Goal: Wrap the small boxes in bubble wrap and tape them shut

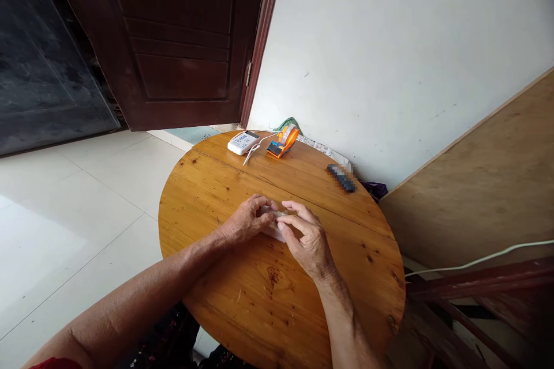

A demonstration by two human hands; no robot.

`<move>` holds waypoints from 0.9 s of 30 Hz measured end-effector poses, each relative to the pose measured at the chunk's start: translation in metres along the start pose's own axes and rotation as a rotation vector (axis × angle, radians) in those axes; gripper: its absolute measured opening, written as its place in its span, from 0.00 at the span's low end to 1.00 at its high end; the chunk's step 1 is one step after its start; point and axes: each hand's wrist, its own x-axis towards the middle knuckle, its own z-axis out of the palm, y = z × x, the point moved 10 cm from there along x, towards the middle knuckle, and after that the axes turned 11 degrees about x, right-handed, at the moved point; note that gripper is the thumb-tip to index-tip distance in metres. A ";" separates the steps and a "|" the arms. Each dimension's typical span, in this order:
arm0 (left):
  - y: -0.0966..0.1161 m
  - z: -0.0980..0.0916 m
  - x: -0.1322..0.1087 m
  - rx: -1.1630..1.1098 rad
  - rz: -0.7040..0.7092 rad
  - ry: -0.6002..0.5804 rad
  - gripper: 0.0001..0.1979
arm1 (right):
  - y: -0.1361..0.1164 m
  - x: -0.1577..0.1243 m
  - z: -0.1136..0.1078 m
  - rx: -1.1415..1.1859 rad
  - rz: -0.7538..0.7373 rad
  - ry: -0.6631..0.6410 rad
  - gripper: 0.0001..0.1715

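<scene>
A small, whitish, see-through piece (273,232) that looks like thin plastic or paper is between my hands, low over the round wooden table. My left hand (247,220) grips its left side, with thumb and fingers closed on it. From the right, my right hand (308,237) meets the same piece; its thumb and a fingertip pinch at the edge, while another finger reaches out above. The fingers cover part of the piece, so its exact kind cannot be made out.
On the far part of the wooden table (225,277) are a white box-like device (243,142) with a white cord, an orange tape dispenser (283,141) and a dark, blurred remote-like object (341,177). A white wall (367,57) and a brown door (182,40) stand behind.
</scene>
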 end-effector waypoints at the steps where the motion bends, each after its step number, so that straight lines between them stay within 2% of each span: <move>1: 0.000 0.000 0.000 -0.003 -0.001 0.000 0.11 | -0.002 0.000 0.002 -0.012 -0.016 -0.016 0.10; 5: -0.003 0.000 0.000 -0.004 -0.010 0.005 0.10 | -0.008 0.001 0.004 -0.023 -0.053 -0.040 0.11; 8: -0.002 0.001 0.000 0.014 0.003 0.000 0.10 | -0.008 0.002 0.000 0.055 -0.027 -0.021 0.10; 15: 0.001 -0.008 0.000 -0.071 0.046 0.037 0.11 | 0.014 0.002 -0.025 0.188 0.109 0.147 0.09; 19: -0.002 -0.013 0.000 -0.097 0.030 0.052 0.13 | 0.023 0.002 -0.028 0.219 0.148 0.192 0.09; 27: 0.005 -0.014 -0.003 -0.109 0.041 0.053 0.06 | 0.018 0.001 -0.007 0.220 0.118 0.056 0.07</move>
